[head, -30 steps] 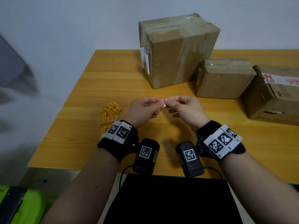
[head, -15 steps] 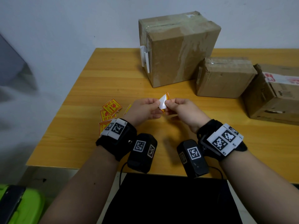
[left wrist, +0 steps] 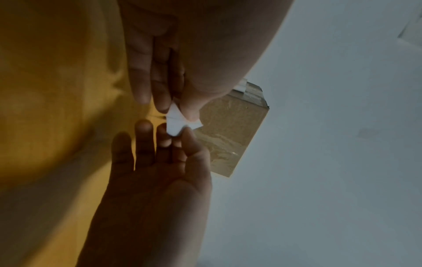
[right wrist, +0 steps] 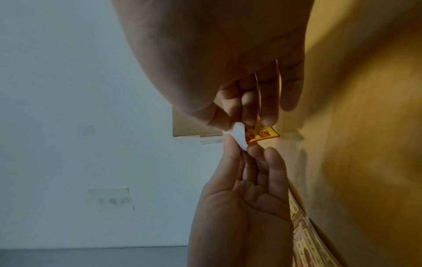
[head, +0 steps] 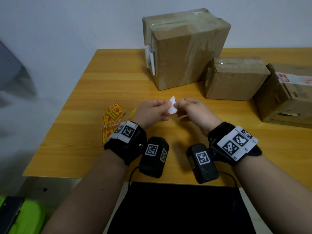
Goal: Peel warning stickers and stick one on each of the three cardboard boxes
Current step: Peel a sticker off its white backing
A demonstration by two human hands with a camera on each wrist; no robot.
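while the left hand point(head: 152, 112) pinches the white backing point(head: 172, 107) and the right hand point(head: 194, 109) pinches the yellow sticker point(right wrist: 262, 134), both hold it above the bench point(head: 101, 85), likely so the layers separate; three cardboard boxes point(head: 184, 48) wait behind.

Both forearms are reaching forward and angling inward, so the hands are meeting at the centre with fingertips almost touching. The left hand point(head: 152, 111) is pinching the sticker point(head: 172, 107) between thumb and forefinger, its other fingers lying loosely extended. The right hand point(head: 194, 109) is pinching the opposite edge with thumb and curled fingers. Each wrist is wearing a black strap with a camera unit hanging beneath it.
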